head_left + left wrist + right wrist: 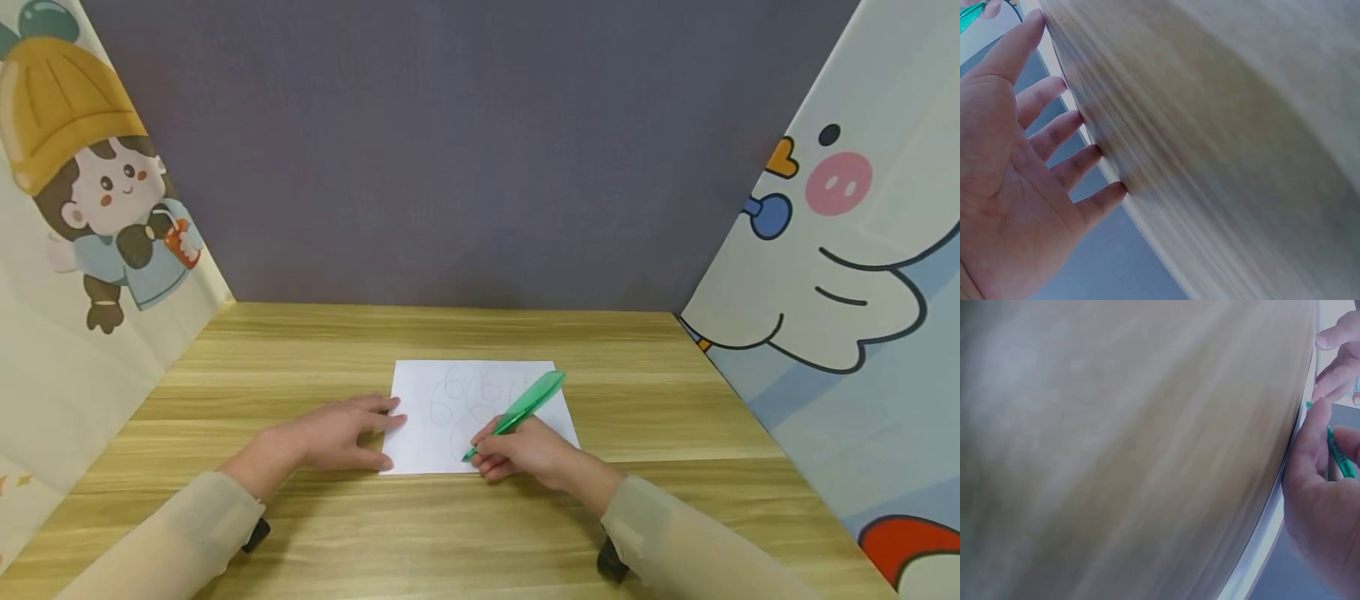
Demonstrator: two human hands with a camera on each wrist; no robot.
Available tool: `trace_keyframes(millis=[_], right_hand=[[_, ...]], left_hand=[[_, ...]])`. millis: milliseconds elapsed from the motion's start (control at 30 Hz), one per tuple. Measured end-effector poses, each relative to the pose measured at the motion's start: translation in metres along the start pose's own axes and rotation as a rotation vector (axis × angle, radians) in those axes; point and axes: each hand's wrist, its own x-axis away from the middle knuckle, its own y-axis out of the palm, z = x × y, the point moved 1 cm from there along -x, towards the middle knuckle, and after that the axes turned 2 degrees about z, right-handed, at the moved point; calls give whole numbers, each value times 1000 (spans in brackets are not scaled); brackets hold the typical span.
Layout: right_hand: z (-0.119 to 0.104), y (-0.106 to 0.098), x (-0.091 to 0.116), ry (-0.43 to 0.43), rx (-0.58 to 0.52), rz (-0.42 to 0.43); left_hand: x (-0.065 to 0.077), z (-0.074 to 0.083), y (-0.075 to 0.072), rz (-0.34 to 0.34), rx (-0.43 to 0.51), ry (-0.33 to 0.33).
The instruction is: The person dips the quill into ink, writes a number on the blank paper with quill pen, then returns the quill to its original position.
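Observation:
A white sheet of paper [420, 446] lies on the wooden table, with several faint, thin 6-shaped figures drawn across it. My right hand [528, 450] pinches a green pen [517, 412] with a broad, feather-like top. The pen leans up to the right, its tip at the lower middle of the sheet beside a faint curved line. Spread fingers of my left hand [341, 433] rest at the paper's left edge. In the left wrist view the left hand [1029, 156] shows its palm and extended fingers. The right wrist view shows the green pen [1340, 453] between the right hand's fingers.
The wooden table [315, 342] reaches back to a dark grey panel [450, 167]. Pale side walls with cartoon prints, a child in a yellow hat [112, 167] and a white bird-like figure [840, 267], stand at left and right. A black strap piece [612, 560] shows under the right sleeve.

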Motion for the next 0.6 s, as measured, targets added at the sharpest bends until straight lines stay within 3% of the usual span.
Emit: trace_keyframes(millis=[600], right_hand=[[-1, -15, 5, 4, 14, 21]], left_hand=[[-2, -2, 1, -4, 0, 4]])
